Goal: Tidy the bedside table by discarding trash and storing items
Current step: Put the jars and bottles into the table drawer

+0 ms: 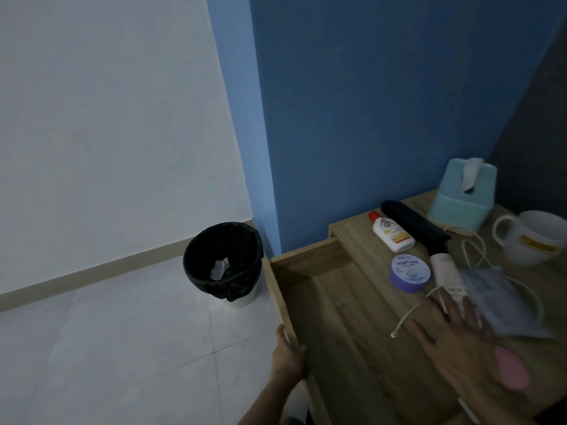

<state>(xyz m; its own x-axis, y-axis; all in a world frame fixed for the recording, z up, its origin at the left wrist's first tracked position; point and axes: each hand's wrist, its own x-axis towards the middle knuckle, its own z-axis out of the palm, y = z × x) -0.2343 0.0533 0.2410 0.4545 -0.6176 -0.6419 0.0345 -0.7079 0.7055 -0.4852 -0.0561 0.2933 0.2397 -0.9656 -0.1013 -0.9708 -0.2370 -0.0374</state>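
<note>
The bedside table has its drawer pulled out. My left hand grips the drawer's front edge. Fingers spread, my right hand hovers over the tabletop near a white cable and a pink tube. A purple round tin, a white lotion bottle with a red cap and a black folded umbrella lie on top. A grey-blue face mask and a pink oval object lie to the right. The drawer looks bare inside.
A bin with a black liner stands on the tiled floor left of the table, with a scrap of white paper inside. A teal tissue box and a white mug stand at the back of the table by the blue wall.
</note>
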